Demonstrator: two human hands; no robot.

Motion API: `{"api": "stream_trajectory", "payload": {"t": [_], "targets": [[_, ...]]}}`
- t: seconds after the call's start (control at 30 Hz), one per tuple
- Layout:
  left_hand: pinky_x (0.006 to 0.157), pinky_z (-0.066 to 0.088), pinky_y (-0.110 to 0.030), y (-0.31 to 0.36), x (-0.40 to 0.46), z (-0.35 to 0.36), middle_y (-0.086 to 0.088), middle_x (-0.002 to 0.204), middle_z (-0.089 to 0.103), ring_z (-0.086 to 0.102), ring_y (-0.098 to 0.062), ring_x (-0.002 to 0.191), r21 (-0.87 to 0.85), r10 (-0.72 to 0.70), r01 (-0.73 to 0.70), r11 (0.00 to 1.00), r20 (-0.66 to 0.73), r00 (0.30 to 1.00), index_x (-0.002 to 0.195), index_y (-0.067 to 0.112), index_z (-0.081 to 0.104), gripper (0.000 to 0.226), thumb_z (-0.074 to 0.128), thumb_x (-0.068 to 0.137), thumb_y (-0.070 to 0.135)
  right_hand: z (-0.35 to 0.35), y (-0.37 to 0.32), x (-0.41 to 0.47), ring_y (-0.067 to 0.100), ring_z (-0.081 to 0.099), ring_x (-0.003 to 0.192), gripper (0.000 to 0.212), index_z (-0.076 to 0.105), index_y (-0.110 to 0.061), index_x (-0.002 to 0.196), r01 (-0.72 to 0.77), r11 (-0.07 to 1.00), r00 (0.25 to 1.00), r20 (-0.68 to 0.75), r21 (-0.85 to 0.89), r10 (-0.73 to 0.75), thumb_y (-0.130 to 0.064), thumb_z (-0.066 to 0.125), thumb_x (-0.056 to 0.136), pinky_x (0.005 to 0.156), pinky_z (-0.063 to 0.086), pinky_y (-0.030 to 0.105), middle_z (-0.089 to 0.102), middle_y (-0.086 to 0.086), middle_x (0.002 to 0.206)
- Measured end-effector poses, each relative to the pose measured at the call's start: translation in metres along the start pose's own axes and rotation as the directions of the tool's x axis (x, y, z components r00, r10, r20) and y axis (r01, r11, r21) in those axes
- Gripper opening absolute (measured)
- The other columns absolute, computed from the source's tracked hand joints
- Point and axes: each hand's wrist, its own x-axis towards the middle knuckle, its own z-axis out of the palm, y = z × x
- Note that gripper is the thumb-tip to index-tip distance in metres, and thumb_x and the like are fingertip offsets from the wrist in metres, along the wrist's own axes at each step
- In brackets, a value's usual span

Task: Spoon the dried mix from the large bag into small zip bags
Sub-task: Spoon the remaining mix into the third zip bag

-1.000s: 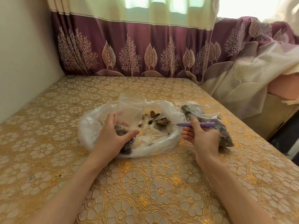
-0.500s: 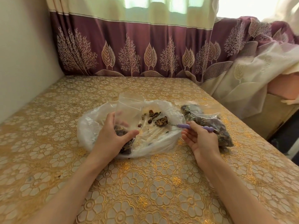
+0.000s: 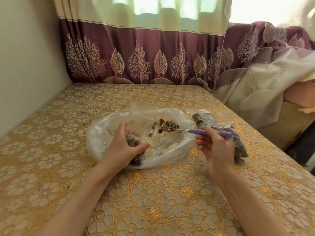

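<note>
My left hand (image 3: 125,147) is gripping a small clear zip bag (image 3: 141,120) at the frame's centre, thumb in front and fingers behind its crinkly film; dark dried pieces in its bottom are half hidden by my palm. My right hand (image 3: 214,143) is pinching the knobbly purple handle of a metal spoon (image 3: 192,130), its bowl heaped with brown mix above the large bag (image 3: 170,147), a milky, rumpled sheet lying open on the gold floral tablecloth (image 3: 153,201). Right of centre, filled zip bags (image 3: 238,147) are lying partly behind my hand, their number unclear. Maroon leaf-patterned curtains (image 3: 144,53) are hanging beyond.
</note>
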Motion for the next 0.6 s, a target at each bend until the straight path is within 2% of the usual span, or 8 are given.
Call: {"api": "stream_trajectory", "payload": {"t": [0.17,0.27,0.4,0.5,0.6], "targets": [[0.070,0.042,-0.002,0.000,0.000,-0.001,0.005,0.099,0.059,0.061,-0.005,0.083,-0.018,-0.019,0.019,1.000,0.006,1.000,0.133,0.025,0.036,0.075,0.078,0.071,0.023,0.019,-0.028,0.002,0.010,0.054,0.050,0.042,0.071,-0.011,0.057,0.096,0.992,0.994,0.035,0.087,-0.099,-0.012,0.053,0.094,0.047,0.045,0.016,0.070,0.006,0.063],[0.072,0.042,-0.003,0.000,-0.001,-0.001,0.006,0.097,0.060,0.060,-0.001,0.085,-0.033,-0.030,0.031,0.999,0.008,1.000,0.133,0.024,0.037,0.074,0.078,0.071,0.025,0.033,-0.044,0.001,0.011,0.055,0.051,0.034,0.069,-0.009,0.066,0.151,0.983,0.983,0.086,0.109,-0.160,-0.011,0.052,0.095,0.048,0.045,0.019,0.072,0.014,0.073],[0.078,0.044,-0.011,-0.002,0.000,-0.002,0.006,0.094,0.062,0.062,-0.004,0.087,-0.056,-0.053,0.053,0.997,0.002,0.999,0.129,0.026,0.040,0.070,0.078,0.071,0.027,0.044,-0.048,-0.009,0.014,0.055,0.052,0.029,0.069,-0.010,0.070,0.234,0.972,0.940,0.251,0.025,-0.233,-0.009,0.053,0.094,0.046,0.045,0.020,0.073,0.016,0.077],[0.077,0.046,-0.013,-0.003,0.001,-0.002,0.006,0.096,0.063,0.062,-0.005,0.089,-0.054,-0.058,0.057,0.997,-0.003,0.998,0.117,0.030,0.044,0.059,0.079,0.070,0.028,0.048,-0.042,-0.015,0.015,0.056,0.052,0.028,0.071,-0.014,0.071,0.338,0.939,0.883,0.365,-0.057,-0.296,-0.005,0.055,0.092,0.046,0.046,0.021,0.072,0.005,0.068],[0.074,0.049,-0.011,-0.003,0.001,-0.002,0.008,0.093,0.063,0.062,0.002,0.083,-0.043,-0.064,0.063,0.997,-0.019,0.998,0.111,0.028,0.047,0.054,0.080,0.068,0.028,0.049,-0.037,-0.015,0.013,0.058,0.054,0.017,0.068,-0.008,0.084,0.343,0.936,0.857,0.435,-0.082,-0.276,-0.001,0.054,0.091,0.048,0.048,0.021,0.071,0.001,0.067]]}}
